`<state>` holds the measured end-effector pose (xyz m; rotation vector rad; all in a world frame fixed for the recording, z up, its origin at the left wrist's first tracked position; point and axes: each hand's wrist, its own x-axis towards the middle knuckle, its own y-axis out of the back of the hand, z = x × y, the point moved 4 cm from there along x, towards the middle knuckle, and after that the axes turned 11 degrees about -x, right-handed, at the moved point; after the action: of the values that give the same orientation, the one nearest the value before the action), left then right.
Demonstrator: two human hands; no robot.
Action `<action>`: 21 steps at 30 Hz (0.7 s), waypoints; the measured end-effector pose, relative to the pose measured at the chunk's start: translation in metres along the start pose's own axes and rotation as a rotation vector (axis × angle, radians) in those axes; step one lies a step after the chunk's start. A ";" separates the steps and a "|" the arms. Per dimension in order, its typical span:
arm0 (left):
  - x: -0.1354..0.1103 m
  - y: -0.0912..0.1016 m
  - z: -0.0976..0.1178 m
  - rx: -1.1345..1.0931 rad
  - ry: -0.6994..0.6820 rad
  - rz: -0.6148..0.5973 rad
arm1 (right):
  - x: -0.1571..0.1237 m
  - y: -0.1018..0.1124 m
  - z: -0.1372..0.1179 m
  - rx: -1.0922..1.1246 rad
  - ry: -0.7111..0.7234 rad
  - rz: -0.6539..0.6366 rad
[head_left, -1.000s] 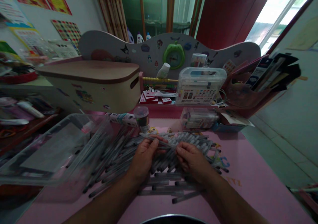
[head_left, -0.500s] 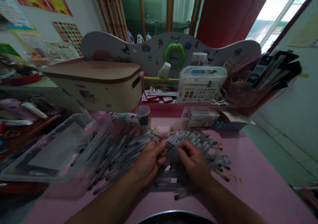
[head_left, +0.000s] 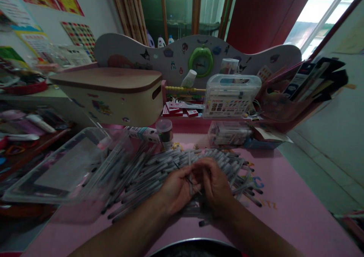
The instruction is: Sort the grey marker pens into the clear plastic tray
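Observation:
My left hand [head_left: 175, 190] is closed, palm partly up, around a thin dark pen refill [head_left: 189, 180] that slants across its fingers. Right beside it, my right hand [head_left: 216, 185] has its fingers curled inward over the left fingertips; whatever lies inside them is hidden. A clear, narrow tube [head_left: 190, 157] stands up just behind the meeting fingers. Both hands are over a wide pile of clear-barrelled pens [head_left: 142, 185] with dark ends, spread on the pink desk [head_left: 287, 196].
To the left, a clear plastic bin [head_left: 42, 201] stands with pens leaning at its side. Behind the pile are a small round jar [head_left: 164, 131] and a clear case [head_left: 227, 133]. A dark bowl's rim [head_left: 196, 240] shows at the near edge. A lidded cream box [head_left: 113, 105] sits farther back.
My right hand has moved left and closed in against my left hand, its fingers now overlapping the left ones. The dark refill has tilted more steeply downward to the right.

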<state>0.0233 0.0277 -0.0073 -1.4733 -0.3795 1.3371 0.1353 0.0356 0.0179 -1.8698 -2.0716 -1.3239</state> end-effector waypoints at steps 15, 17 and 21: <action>0.003 0.008 -0.007 -0.097 -0.009 0.060 | -0.004 -0.005 -0.010 -0.200 0.278 -0.273; 0.001 0.007 -0.005 -0.091 -0.019 0.084 | -0.003 0.001 -0.002 -0.183 0.215 -0.209; -0.011 -0.008 0.008 0.037 -0.034 0.101 | 0.004 0.023 0.021 -0.218 -0.026 0.089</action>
<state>0.0156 0.0259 0.0067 -1.4567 -0.3037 1.4432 0.1638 0.0491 0.0193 -2.0461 -1.8976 -1.5670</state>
